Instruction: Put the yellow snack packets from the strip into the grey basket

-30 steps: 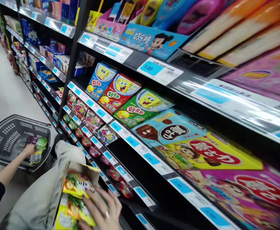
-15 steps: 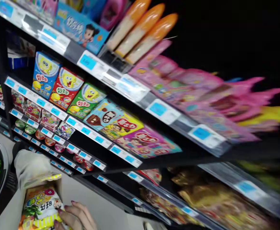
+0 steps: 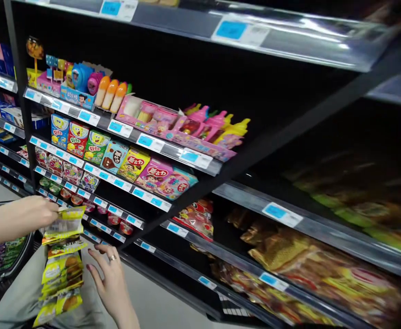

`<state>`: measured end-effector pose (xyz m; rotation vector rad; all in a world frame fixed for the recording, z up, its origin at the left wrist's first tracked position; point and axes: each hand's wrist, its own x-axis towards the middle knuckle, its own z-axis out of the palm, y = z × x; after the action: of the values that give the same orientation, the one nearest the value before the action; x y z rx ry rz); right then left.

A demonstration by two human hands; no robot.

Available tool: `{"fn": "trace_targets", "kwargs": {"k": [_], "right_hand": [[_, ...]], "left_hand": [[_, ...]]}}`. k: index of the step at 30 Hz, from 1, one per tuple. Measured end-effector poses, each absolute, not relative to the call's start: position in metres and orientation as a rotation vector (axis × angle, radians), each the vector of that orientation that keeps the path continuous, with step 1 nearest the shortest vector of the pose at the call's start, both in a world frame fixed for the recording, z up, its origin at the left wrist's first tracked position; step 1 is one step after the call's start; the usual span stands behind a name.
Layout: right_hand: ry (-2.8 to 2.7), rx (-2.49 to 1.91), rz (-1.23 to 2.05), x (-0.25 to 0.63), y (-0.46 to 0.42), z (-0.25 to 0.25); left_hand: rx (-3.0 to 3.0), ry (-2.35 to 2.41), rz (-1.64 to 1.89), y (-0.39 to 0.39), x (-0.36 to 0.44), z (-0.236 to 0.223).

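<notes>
Now we hold strip of yellow snack packets (image 3: 61, 262), hanging down over our lap at lower left. Left hand (image 3: 32, 214) pinches top packet, fingers closed on its upper edge. Right hand (image 3: 108, 274) beside strip's right edge, fingers spread loose, ring visible, not gripping. Shopping basket (image 3: 4, 260) at far left edge. Shelf rack (image 3: 125, 183) with candy boxes just beyond.

My snack strip (image 3: 61, 265) runs off the bottom edge at seven o'clock, the basket (image 3: 4, 260) is cut at nine, and packets (image 3: 323, 278) at four blur.
</notes>
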<state>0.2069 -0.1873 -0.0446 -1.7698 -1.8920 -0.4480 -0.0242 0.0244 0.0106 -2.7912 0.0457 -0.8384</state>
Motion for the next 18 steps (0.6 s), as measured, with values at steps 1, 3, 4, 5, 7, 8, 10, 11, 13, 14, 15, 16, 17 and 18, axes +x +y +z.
{"fn": "trace_targets", "kwargs": {"k": [1,3,4,5,7,8,10,11,13,14,15,16,17,18], "right_hand": [[-1.865,-1.774,-0.467,0.210,-0.196,-0.050],[-1.809,-1.778,-0.495,0.216,-0.213,-0.062],[-1.781,-1.774,-0.495,0.218,-0.221,-0.069],[-1.758,-1.766,-0.488,0.221,-0.228,-0.076],[-1.735,-1.749,-0.462,0.225,-0.238,-0.091],[-1.735,-1.740,-0.446,0.227,-0.241,-0.097],[-1.737,-1.723,-0.419,0.229,-0.244,-0.106],[-1.741,-1.718,-0.402,0.229,-0.244,-0.109],[-1.756,-1.717,-0.370,0.229,-0.243,-0.109],[-1.767,-1.721,-0.359,0.228,-0.242,-0.108],[-1.778,-1.725,-0.351,0.227,-0.241,-0.106],[-1.790,-1.730,-0.346,0.226,-0.240,-0.104],[-1.801,-1.732,-0.346,0.225,-0.239,-0.101],[-1.816,-1.736,-0.344,0.224,-0.238,-0.099]], "left_hand": [[-2.734,0.068,-0.709,0.015,-0.010,0.020],[-2.622,0.014,-0.541,0.003,0.008,0.029],[-2.591,-0.020,-0.520,-0.001,0.012,0.031],[-2.594,-0.039,-0.530,-0.002,0.011,0.033],[-2.672,-0.032,-0.601,-0.002,0.001,0.039],[-2.724,-0.035,-0.638,-0.001,-0.005,0.043],[-2.799,-0.074,-0.646,0.003,-0.016,0.052],[-2.816,-0.106,-0.612,0.006,-0.018,0.056],[-2.821,-0.169,-0.535,0.011,-0.016,0.059],[-2.814,-0.188,-0.514,0.014,-0.013,0.057],[-2.804,-0.196,-0.502,0.016,-0.009,0.055],[-2.797,-0.200,-0.503,0.017,-0.005,0.052],[-2.792,-0.198,-0.509,0.019,-0.001,0.049],[-2.788,-0.192,-0.517,0.019,0.002,0.046]]}}
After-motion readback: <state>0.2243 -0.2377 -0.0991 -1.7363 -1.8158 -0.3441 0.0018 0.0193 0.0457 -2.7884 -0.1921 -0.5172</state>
